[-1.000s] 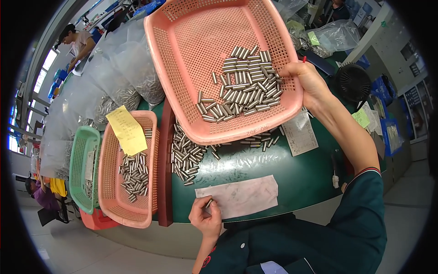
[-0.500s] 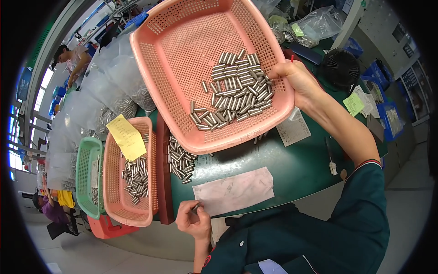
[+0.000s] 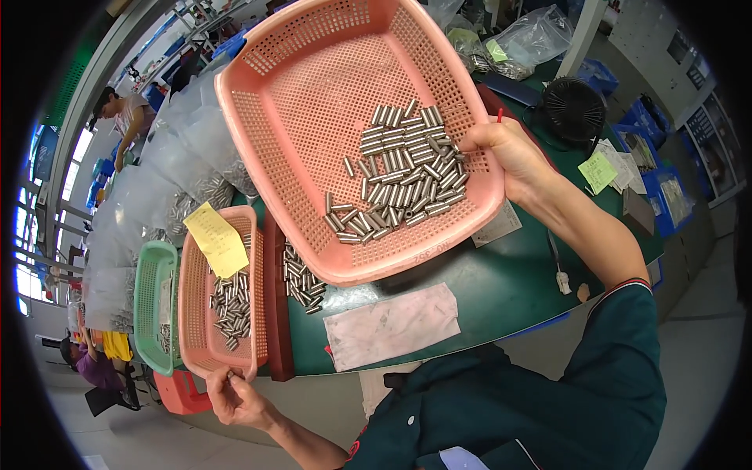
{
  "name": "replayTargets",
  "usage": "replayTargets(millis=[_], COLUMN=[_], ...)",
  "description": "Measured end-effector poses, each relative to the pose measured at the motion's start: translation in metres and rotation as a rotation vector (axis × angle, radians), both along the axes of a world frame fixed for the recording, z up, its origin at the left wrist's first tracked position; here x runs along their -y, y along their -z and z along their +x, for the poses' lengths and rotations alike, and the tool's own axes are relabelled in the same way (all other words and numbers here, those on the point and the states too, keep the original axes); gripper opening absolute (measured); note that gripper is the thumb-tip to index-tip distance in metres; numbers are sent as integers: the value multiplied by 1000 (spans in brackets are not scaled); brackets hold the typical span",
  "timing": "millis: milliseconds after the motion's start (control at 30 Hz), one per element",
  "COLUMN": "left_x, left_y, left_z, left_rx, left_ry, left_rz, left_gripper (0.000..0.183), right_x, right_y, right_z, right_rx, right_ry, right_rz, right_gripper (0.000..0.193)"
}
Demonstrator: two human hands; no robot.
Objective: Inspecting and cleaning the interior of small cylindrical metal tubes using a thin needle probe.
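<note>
My right hand (image 3: 513, 157) grips the right rim of a large pink plastic basket (image 3: 309, 102), its thumb inside. The basket is held tilted above the green table, and many short steel pins (image 3: 399, 176) lie in its lower right part. A thin red tip shows by the right fingers. My left hand (image 3: 239, 401) is closed in a pinch at the near end of a smaller orange basket (image 3: 205, 345). A small metal pin shows between its fingertips. More pins (image 3: 232, 309) and a yellow note (image 3: 217, 240) are in that basket.
A green basket (image 3: 145, 313) stands left of the orange one. Loose pins (image 3: 301, 283) lie beside a dark red strip (image 3: 276, 329). A stained white cloth (image 3: 392, 325) covers the table's front. A black fan (image 3: 576, 110) and plastic bags (image 3: 176, 125) stand farther back. Other people are at left.
My left hand has moved left with the pin, from beside the cloth to the orange basket's near end. The large pink basket has shifted slightly lower in view, still in my right hand.
</note>
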State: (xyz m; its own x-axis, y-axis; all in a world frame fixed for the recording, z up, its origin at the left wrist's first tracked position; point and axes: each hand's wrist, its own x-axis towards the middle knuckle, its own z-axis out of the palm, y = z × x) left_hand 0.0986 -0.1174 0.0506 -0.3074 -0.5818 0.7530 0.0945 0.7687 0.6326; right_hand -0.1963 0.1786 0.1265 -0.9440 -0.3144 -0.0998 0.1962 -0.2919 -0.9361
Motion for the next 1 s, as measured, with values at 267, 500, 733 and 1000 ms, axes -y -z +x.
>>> replayTargets(millis=[267, 500, 733, 1000], left_x=[32, 54, 94, 102], left_y=[-16, -42, -44, -48], left_z=[-2, -22, -17, -10], left_rx=[239, 408, 611, 788], left_ry=[-115, -46, -160, -133], left_rz=[101, 176, 111, 28], left_gripper=[12, 8, 12, 13], right_x=[32, 85, 150, 191], right_y=[3, -6, -45, -67], right_z=[2, -16, 0, 13], right_rx=[35, 129, 69, 21], right_ry=[-82, -180, -186, -209], right_rz=[-14, -21, 124, 204], right_gripper=[14, 17, 13, 11])
